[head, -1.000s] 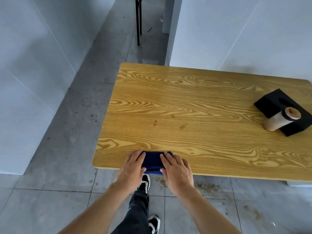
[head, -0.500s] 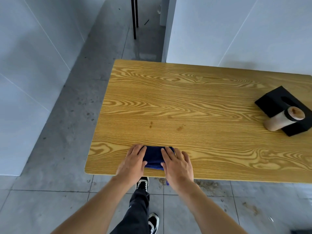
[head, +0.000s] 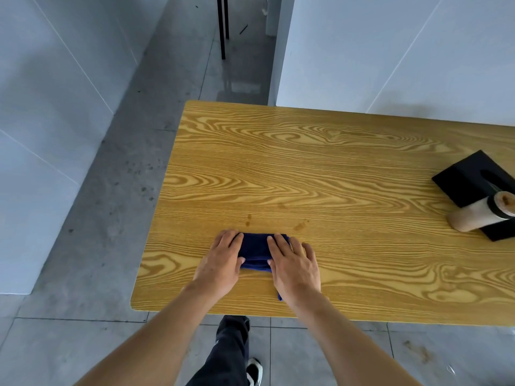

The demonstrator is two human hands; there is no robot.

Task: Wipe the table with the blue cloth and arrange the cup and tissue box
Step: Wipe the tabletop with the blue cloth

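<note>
A: Where is the blue cloth [head: 255,247]?
B: Lower middle of the frame, folded on the wooden table [head: 320,168], a little in from the edge nearest the camera. A small corner of it shows below the right wrist.
A: And the hands?
B: Both lie on the cloth. The left hand [head: 221,263] covers its left end, the right hand [head: 295,264] its right end, and the cloth shows between them. Fingers are straight and flat, pressing down, not curled around anything.
A: The cup and tissue box?
B: Far right of the frame, well apart from the hands. The black tissue box [head: 471,176] sits at an angle to the table edge. The beige cup [head: 479,214] lies on its side, leaning on the box, its dark-banded top toward the right edge of the picture.
A: Anything on the tabletop near the cloth?
B: Two small darker marks just above it.
A: Below the table?
B: Grey floor tiles [head: 69,344], a dark trouser leg [head: 231,355] and a black-and-white shoe [head: 255,373] at the bottom centre.
</note>
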